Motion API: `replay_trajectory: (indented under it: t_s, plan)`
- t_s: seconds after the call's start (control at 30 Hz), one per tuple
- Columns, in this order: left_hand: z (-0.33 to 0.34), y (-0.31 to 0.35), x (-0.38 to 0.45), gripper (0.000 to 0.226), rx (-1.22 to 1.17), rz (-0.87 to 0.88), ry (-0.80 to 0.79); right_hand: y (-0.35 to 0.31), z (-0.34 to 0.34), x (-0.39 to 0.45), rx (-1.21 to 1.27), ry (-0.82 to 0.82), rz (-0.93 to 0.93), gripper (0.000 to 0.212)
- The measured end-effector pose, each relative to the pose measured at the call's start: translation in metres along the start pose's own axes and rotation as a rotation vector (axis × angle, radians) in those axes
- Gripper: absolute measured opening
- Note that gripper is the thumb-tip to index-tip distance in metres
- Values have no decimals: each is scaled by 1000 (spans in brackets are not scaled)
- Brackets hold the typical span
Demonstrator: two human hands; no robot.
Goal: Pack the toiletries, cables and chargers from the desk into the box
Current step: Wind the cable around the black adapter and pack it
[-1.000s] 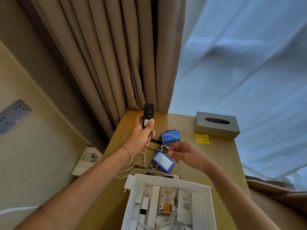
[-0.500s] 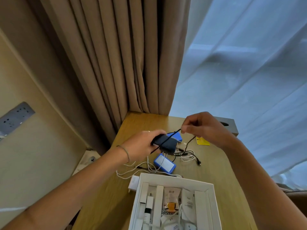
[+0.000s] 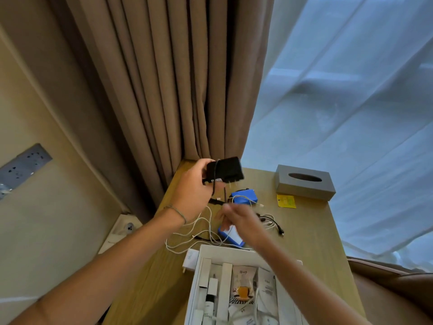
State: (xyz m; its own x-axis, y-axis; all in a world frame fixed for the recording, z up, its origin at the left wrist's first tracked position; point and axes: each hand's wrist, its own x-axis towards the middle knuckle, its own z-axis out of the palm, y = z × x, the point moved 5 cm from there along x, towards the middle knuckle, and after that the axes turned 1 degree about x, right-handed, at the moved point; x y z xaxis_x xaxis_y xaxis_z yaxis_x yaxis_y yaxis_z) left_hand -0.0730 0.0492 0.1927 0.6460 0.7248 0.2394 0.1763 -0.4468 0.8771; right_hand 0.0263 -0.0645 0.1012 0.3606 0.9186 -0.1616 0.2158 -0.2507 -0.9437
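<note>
Left hand [image 3: 192, 191] grip clenched on black charger [image 3: 226, 170] above desk [image 3: 307, 221], right hand [image 3: 239, 221] blurred, grip unclear; charger rigid & light, prob hold body, cord floppy, snags easily.

Black charger [image 3: 226, 169], blue pouch [image 3: 244, 196], white cables [image 3: 194, 233], grey tissue box [image 3: 304, 182], yellow note [image 3: 286, 201], white box [image 3: 195, 289], tan table [image 3: 311, 231], beige curtain [image 3: 175, 78].

Soft daylight through the sheer curtain [image 3: 339, 102] on my right, bluish cast there, room otherwise dim and warm. My right hand [image 3: 239, 221] is motion-blurred; my left hand [image 3: 194, 191] is sharper. Wide-angle bends the wall and brown drapes [image 3: 175, 78] toward the edges. No harsh glare.
</note>
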Motion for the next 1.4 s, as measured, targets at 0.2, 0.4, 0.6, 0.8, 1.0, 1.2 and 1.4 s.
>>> replay_trajectory:
  t_s: [0.2,0.4,0.6,0.8,1.0,1.2,1.4]
  plan:
    - [-13,-41,5,38,644,1,-82,-19,14,-20,-582,-102,-153,27]
    - [11,-36,-24,38,655,95,-515,-68,-39,-6,-663,-124,-254,20]
    - [0,9,-29,58,166,25,-671,-62,-56,12,-6,-184,-255,29]
    - [-22,5,-14,50,-56,-73,-254,0,-14,16,159,0,-74,42]
    - [-25,-36,-14,46,308,-111,-16,-7,23,-7,-306,-33,-124,26]
    - [-17,-33,-7,24,680,-49,-148,-75,-22,1,-685,-54,-278,27]
    - [0,-1,-19,45,420,-17,-758,-88,-67,22,-310,-78,-301,30]
